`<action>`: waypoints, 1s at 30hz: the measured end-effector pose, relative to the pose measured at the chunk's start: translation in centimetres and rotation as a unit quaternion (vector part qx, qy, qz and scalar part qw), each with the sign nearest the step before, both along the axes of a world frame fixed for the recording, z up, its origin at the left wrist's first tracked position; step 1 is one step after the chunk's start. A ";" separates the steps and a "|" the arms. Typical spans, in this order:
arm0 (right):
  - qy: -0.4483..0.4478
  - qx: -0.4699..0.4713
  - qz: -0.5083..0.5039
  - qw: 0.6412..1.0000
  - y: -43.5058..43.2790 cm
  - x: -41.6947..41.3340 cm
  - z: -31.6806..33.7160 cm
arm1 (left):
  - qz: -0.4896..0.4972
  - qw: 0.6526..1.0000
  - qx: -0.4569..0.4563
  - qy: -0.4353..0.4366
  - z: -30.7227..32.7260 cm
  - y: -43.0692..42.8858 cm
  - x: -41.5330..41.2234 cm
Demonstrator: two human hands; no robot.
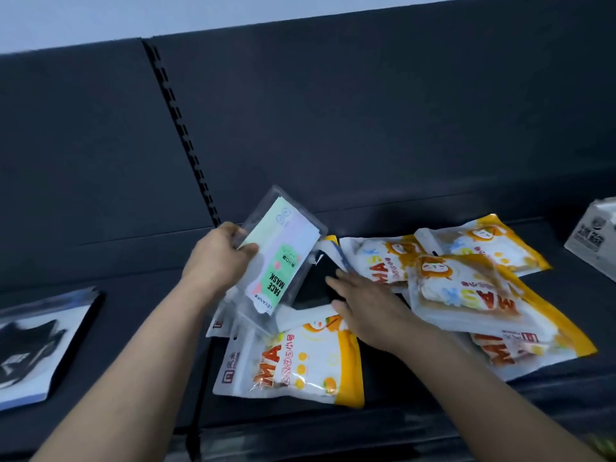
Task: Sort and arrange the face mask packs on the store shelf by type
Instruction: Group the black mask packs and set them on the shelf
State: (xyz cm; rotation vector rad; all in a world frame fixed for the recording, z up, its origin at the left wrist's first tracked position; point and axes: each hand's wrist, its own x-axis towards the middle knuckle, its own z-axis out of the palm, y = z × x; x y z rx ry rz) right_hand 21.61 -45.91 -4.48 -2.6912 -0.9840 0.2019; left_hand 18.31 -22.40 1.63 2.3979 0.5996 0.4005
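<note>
My left hand (220, 255) grips a clear pack with a green and white "FACE MASK" label (281, 251), lifted and tilted above the shelf (133, 295). My right hand (363, 308) lies with straight fingers on a black mask pack (316, 281) in the middle of the pile. Several orange and white "MASK" packs lie around it: one in front (293, 361), one at the right (466, 291), others behind (483, 245). A black and white mask pack (36, 341) lies alone on the shelf at the far left.
The dark shelf has a dark back panel with a slotted upright rail (183, 128). A white carton (596, 241) stands at the right edge of the shelf. A seam runs between shelf sections below my left forearm.
</note>
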 end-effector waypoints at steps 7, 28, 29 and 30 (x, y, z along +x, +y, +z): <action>0.014 0.023 0.130 0.991 3.0 -1.7 -0.7 | 0.088 0.996 -0.026 -0.016 1.2 3.4 -3.8; -0.106 0.028 0.136 0.985 16.0 -5.2 0.8 | 0.190 0.976 -0.103 -0.035 -2.7 12.4 -14.6; -0.106 0.029 0.137 0.984 16.9 -5.8 0.6 | 0.188 0.976 -0.107 -0.034 -2.8 13.2 -15.1; -0.107 0.033 0.140 0.984 17.9 -6.3 0.5 | 0.193 0.974 -0.112 -0.038 -2.8 14.2 -15.5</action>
